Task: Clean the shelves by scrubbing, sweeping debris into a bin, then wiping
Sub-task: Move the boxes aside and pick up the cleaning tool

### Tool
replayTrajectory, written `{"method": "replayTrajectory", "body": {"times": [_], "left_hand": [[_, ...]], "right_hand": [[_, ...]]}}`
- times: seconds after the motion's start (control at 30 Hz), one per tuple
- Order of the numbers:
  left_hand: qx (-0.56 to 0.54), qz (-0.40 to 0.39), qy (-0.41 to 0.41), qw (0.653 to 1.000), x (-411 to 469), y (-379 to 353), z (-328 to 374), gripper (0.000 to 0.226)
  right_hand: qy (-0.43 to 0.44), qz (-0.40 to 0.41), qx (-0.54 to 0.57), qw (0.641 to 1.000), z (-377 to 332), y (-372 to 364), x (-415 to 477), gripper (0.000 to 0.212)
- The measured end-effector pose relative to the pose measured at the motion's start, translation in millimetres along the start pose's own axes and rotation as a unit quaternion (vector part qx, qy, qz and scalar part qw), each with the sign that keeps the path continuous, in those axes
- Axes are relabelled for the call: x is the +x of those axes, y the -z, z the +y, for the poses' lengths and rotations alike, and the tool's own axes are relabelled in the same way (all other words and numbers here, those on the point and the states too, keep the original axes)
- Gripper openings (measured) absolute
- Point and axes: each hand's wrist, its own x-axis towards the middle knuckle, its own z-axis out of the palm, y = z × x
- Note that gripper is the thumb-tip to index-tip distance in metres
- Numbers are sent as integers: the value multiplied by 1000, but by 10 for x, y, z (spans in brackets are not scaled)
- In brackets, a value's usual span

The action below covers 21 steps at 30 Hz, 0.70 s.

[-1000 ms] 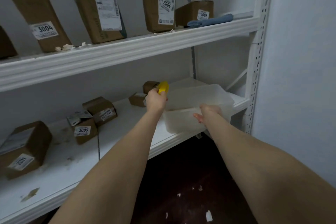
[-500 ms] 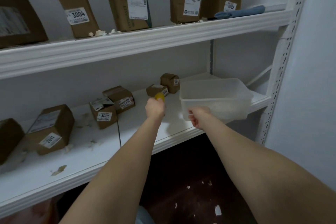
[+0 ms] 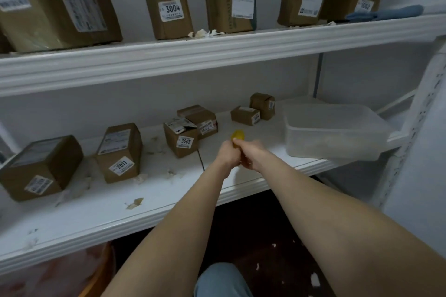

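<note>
The lower shelf runs across the middle of the frame with the upper shelf above it, and both carry brown boxes. A clear plastic bin sits on the lower shelf at centre right. At frame centre the left hand and right hand meet over the lower shelf, apart from the bin. A blue cloth lies on the upper shelf at upper right. Both hands curl around a yellow scrubber, though blur hides the exact grip. Paper scraps lie on the lower shelf at lower left.
</note>
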Motion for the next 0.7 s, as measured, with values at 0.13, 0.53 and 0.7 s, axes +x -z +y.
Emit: {"method": "replayTrajectory", "body": {"times": [0.13, 0.53, 0.7], "left_hand": [[15, -6, -7, 1000, -8, 289, -61, 34], [58, 27, 44, 997, -290, 989, -168, 32], [62, 123, 66, 988, -290, 1025, -163, 31]], "right_hand": [[2, 31, -13, 999, -68, -322, 24, 22], [25, 4, -53, 998, -1, -873, 9, 16], [44, -29, -99, 994, -17, -821, 27, 38]]}}
